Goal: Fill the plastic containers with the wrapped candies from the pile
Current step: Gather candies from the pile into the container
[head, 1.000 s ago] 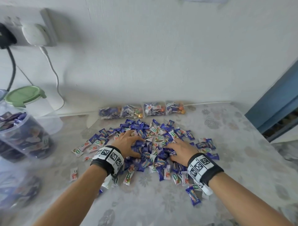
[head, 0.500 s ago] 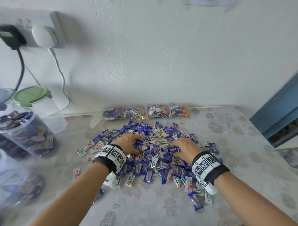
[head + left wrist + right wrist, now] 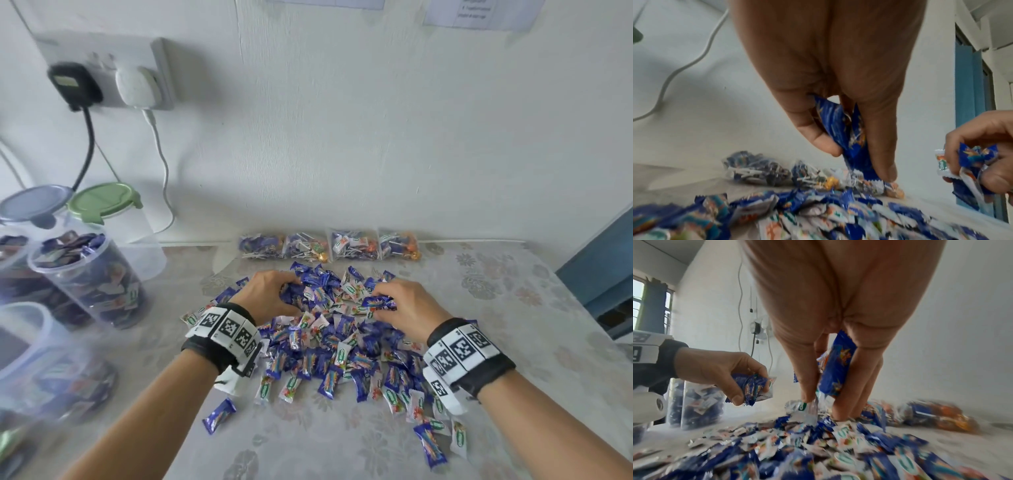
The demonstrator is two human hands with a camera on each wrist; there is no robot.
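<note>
Candies (image 3: pixel 329 346) mostly remain piled on the table (image 3: pixel 513 377); left hand (image 3: pixel 270 294) and right hand (image 3: pixel 407 305) each clutch several, containers (image 3: pixel 92 281) partly filled.

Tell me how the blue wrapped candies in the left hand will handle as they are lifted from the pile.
The blue foil-wrapped candies are probably light: the left hand lifts several at once. The wrappers look thin and crinkly, bending between the fingers, so expect floppy ends. The foil looks glossy, so one could slip back onto the pile of wrapped candies.
</note>
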